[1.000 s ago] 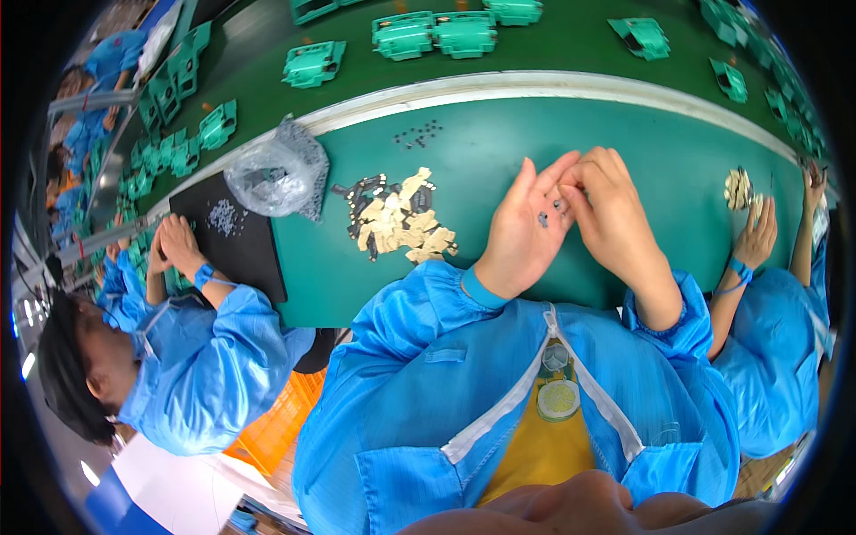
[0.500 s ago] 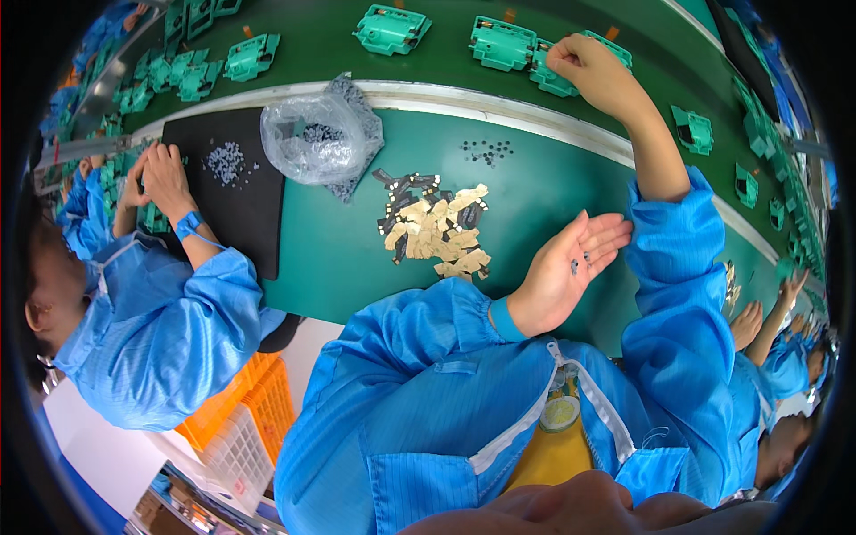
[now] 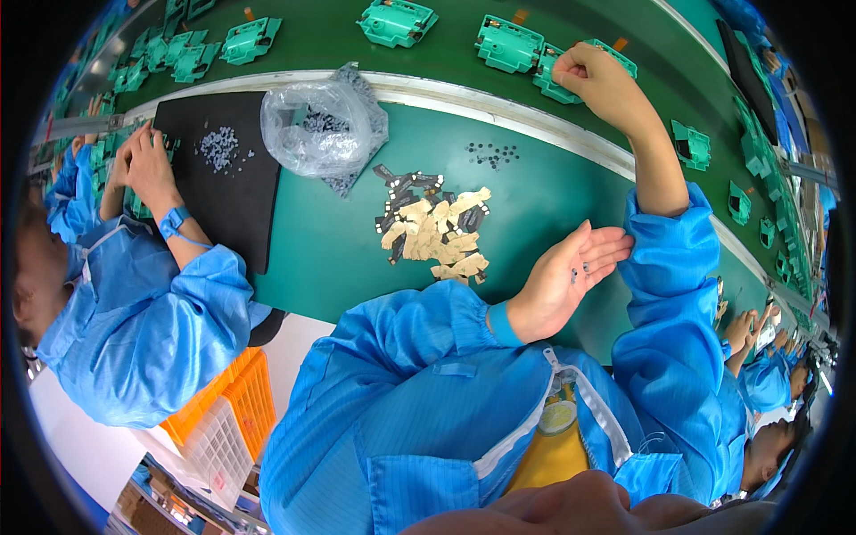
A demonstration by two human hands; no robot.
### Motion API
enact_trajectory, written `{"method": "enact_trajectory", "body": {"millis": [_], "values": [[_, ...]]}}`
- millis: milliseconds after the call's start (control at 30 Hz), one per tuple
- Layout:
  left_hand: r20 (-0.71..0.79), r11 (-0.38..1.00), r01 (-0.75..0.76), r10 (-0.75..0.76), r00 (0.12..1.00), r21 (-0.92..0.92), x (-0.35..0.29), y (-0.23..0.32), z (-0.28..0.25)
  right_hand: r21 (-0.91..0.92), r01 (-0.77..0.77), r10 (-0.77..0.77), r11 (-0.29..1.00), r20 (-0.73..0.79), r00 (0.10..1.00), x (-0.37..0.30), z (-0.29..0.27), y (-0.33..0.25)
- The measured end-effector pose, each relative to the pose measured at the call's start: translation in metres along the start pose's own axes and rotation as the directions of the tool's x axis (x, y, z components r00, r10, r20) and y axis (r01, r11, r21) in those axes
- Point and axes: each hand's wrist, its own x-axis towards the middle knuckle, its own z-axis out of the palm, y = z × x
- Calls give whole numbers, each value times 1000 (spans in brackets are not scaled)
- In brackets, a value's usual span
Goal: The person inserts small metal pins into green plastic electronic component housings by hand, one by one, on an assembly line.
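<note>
The left hand (image 3: 566,281) is held flat and open above the green work surface (image 3: 339,259), palm up, fingers straight and close together. A few tiny dark parts (image 3: 573,273) are seen lying on the palm; nothing is gripped. The right hand (image 3: 599,76) is stretched out to the far side, over the darker green belt (image 3: 446,53), and its fingers are curled onto a teal plastic housing (image 3: 562,71) that sits there. The hand is closed around the edge of that housing; whether the housing is lifted off the belt cannot be told.

Between the 2 hands, on the work surface, a loose heap of beige and black flat pieces (image 3: 435,232) is spread out, and just beyond it a small scatter of dark dots (image 3: 492,156) lies near the pale rail (image 3: 499,111) that separates the surface from the belt. A crumpled clear plastic bag (image 3: 323,129) with small dark parts inside rests to the left of the heap, overlapping the rail. More teal housings (image 3: 397,20) are lined up along the belt.

At the left, another person in a blue coat (image 3: 147,321) is seated with both hands at the edge of a black mat (image 3: 227,192), on which small grey parts (image 3: 218,145) are scattered. An orange crate (image 3: 223,401) is seen below the table edge.
</note>
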Motion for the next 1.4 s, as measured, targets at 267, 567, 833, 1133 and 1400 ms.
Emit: {"method": "enact_trajectory", "body": {"millis": [267, 567, 833, 1133, 1400], "values": [[-16, 999, -3, 4, 1000, 39, -1, 3, 4, -34, 29, -29, 999, -5, 1000, 1, 2, -6], [-9, 1000, -5, 5, 1000, 30, -2, 3, 3, -27, 61, -62, 998, -31, 998, 2, 6, -12], [-15, 1000, -4, 5, 1000, 18, -1, 3, 1, -80, 89, -92, 993, -36, 995, 8, 11, -13], [-65, 1000, -17, 17, 998, 1, -1, 5, 2, -231, 97, -109, 968, -38, 993, 20, 23, -17], [-90, 998, -9, 4, 996, -56, 7, 2, -6, 22, 199, -182, 980, -314, 932, -31, 7, -30]]}}
